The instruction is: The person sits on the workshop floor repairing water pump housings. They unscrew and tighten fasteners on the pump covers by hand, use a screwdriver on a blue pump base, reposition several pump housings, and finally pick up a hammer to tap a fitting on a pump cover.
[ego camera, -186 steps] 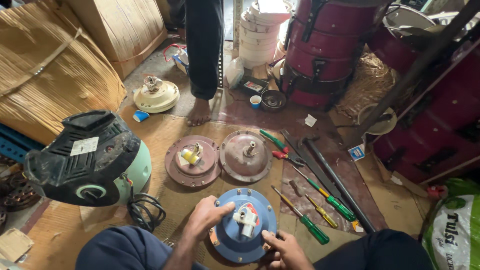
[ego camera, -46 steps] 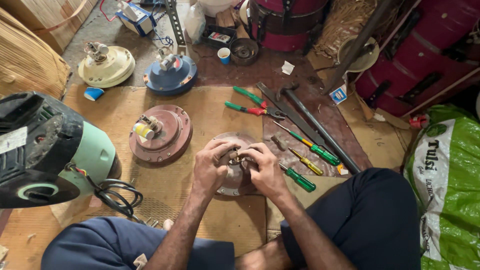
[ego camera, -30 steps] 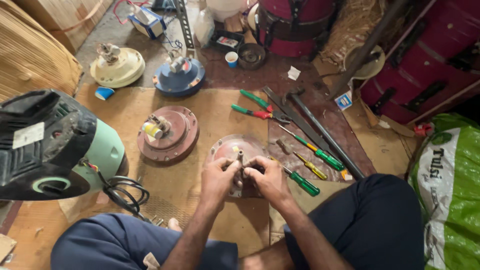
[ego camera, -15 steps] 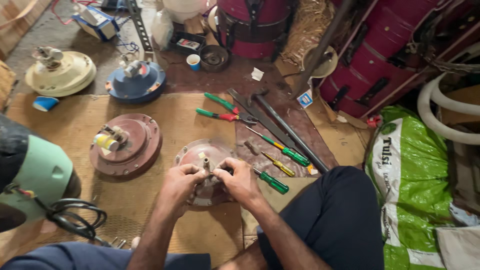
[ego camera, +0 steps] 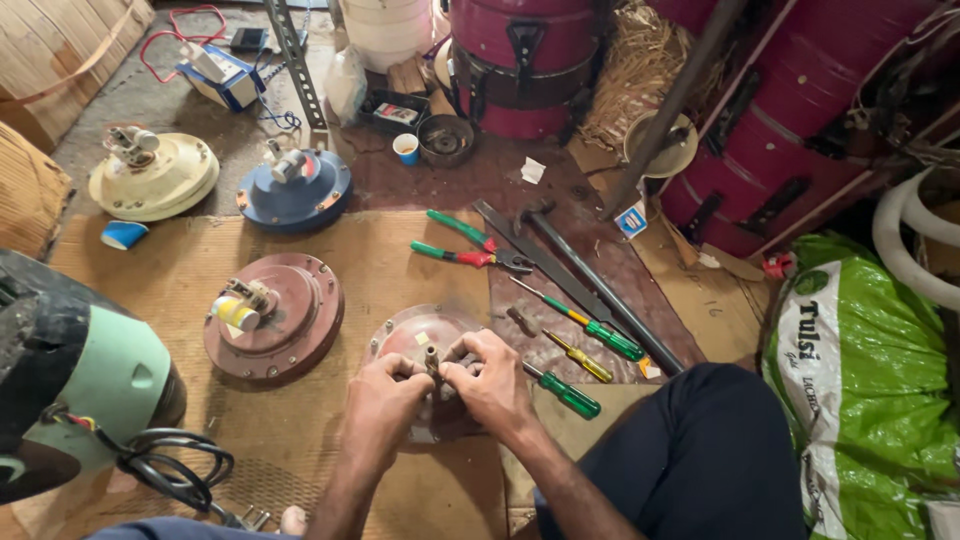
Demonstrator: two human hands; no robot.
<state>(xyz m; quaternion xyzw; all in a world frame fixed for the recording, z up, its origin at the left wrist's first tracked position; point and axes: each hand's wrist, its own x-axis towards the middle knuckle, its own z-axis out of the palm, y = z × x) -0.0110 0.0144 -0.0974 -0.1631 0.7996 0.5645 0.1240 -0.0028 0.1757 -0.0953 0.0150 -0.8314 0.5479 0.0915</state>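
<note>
Both hands, the left hand (ego camera: 385, 400) and the right hand (ego camera: 490, 380), pinch the short shaft (ego camera: 432, 358) on one brown fan motor (ego camera: 420, 345) on the floor mat (ego camera: 370, 260). One more brown motor (ego camera: 275, 315) lies left. Three green screwdrivers (ego camera: 600, 335) lie right.

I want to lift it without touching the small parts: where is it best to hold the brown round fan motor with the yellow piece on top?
Probably by the outer rim of the brown fan motor, one hand on each side. It lies flat on the mat, the rim is free all round, and the yellow piece with the shaft stands up off-centre.
</note>
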